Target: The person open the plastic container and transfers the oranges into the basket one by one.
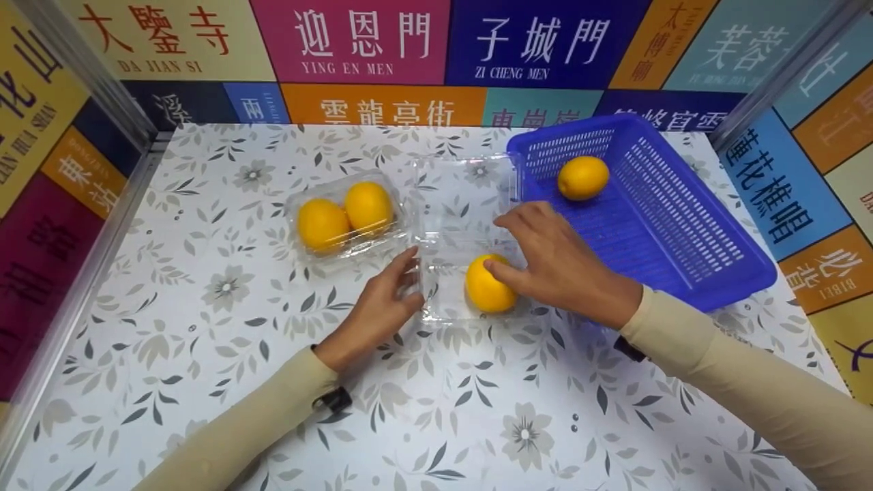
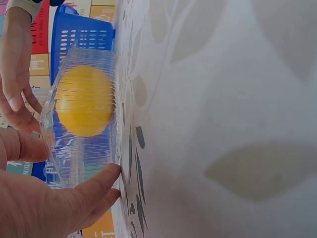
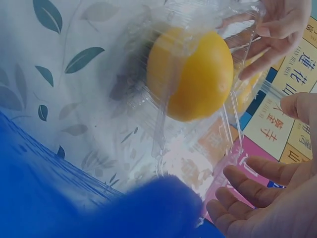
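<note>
A clear plastic clamshell box (image 1: 443,286) lies with its lid (image 1: 464,198) folded back on the far side. One yellow-orange fruit (image 1: 492,285), like an orange, sits in the right part of its base. My left hand (image 1: 375,310) is at the box's left side, fingers and thumb spread along the wall in the left wrist view. Above the box's right side is my right hand (image 1: 563,262), its fingers apart and holding nothing; in the right wrist view a gap shows between them and the fruit (image 3: 190,74).
A blue-purple perforated basket (image 1: 682,204) stands at the right, close against the box, with one more fruit (image 1: 583,178) inside. To the left is another clear box (image 1: 348,249) containing two fruits. Printed panels (image 1: 361,41) wall the flowered tabletop (image 1: 225,286).
</note>
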Tool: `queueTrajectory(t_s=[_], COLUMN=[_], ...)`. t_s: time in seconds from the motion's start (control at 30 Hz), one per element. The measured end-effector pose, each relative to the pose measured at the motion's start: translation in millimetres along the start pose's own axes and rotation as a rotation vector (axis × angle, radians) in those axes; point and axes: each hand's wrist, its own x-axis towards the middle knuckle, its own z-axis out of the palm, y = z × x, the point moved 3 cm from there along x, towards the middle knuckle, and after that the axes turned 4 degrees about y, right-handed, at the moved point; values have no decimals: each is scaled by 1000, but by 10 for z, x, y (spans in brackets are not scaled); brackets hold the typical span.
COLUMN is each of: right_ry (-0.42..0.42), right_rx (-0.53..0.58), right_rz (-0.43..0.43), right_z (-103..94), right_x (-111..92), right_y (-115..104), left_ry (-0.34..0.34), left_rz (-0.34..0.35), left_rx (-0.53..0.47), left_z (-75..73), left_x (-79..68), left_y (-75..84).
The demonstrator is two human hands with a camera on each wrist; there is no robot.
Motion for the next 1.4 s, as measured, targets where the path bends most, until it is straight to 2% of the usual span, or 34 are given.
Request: queueTrajectory(t_s=[0.17,0.43,1.4], right_ry=[-12,-66,-137], right_rx=[-7,-13,-51], right_rz=[-12,16,21], right_z=[42,112,245], right_x=[-17,-35,-98], right_y=[-5,-13,-11], left_ry=[-4,-11,-12], left_rz=[-5,-38,-6], left_rx=[2,14,27], left_z=[-5,-10,-18], left_x=[-5,-21,-11], left_y=[13,33,14])
